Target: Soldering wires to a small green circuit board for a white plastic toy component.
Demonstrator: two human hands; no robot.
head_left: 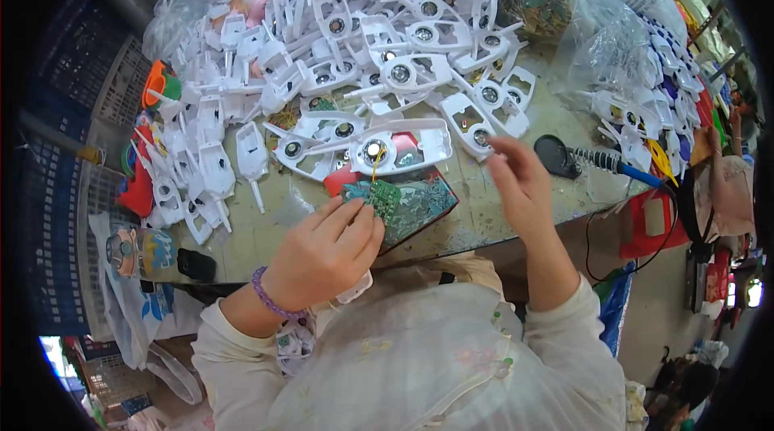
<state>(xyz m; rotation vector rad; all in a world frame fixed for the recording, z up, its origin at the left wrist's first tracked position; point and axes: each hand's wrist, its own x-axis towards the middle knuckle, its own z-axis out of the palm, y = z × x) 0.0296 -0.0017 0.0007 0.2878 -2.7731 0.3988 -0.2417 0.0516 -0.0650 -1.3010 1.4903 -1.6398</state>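
My left hand [337,244], with a purple bead bracelet at the wrist, pinches the edge of a small green circuit board [387,199]. Thin yellow wires run from the board up to the round speaker [375,152] in a white plastic shell [434,141]. That shell lies across a shallow box with a red edge [455,199], which has green boards and clear plastic in it. To the right, my right hand [520,187] is raised over the table's front part, fingers curved and apart, with nothing visible in them. A blue-handled soldering iron [637,173] rests in a coiled stand beyond it.
White shells, several with speakers, are heaped over the back [403,28] and left [214,173] of the table [476,229]. A bundle of wires [538,0] sits behind. A glass jar [157,252] and a black object [196,265] stand front left. A red stool [649,225] is below right.
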